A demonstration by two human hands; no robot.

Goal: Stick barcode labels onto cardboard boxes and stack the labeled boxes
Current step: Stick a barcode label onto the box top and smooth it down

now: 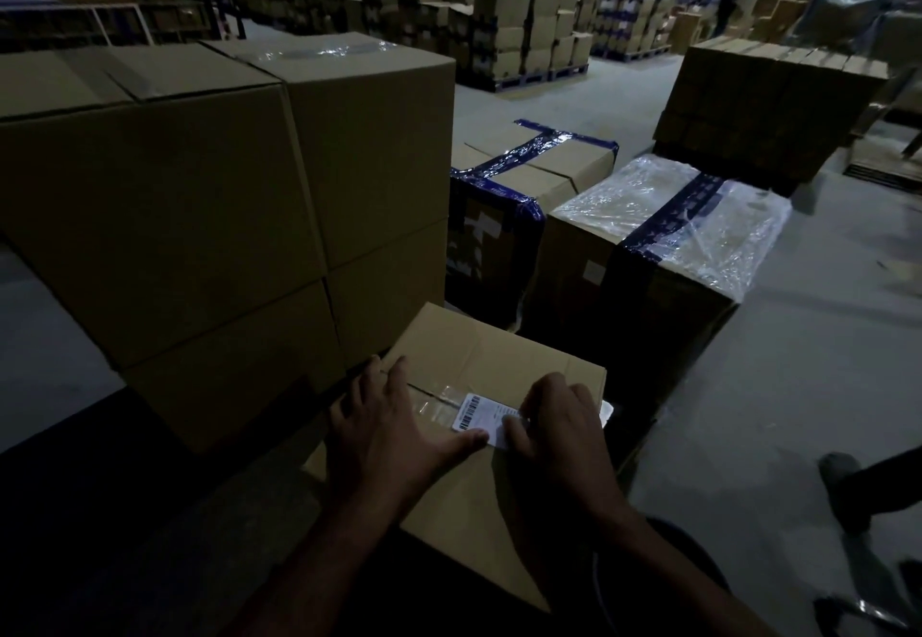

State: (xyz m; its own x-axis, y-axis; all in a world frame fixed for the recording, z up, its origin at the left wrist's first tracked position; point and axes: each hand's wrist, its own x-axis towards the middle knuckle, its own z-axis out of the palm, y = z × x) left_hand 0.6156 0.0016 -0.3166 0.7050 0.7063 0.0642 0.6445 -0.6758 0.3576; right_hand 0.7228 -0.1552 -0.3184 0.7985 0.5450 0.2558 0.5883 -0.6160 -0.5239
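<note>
A brown cardboard box [479, 352] with a clear tape seam lies low in front of me. A white barcode label [479, 414] sits on its top near the right side. My left hand [394, 429] lies flat on the box top, fingers spread, with the thumb touching the label's lower left edge. My right hand [559, 424] covers the label's right part, its fingers bent down and pressing on it. A white edge, perhaps backing paper [606, 409], shows past the right hand.
A stack of large brown boxes [209, 197] rises at the left, touching the box's far left corner. Beyond stand a blue-taped box [529, 172] and a plastic-wrapped box [668, 217]. Pallets of cartons fill the back. A person's shoe [843, 484] shows at the right on grey floor.
</note>
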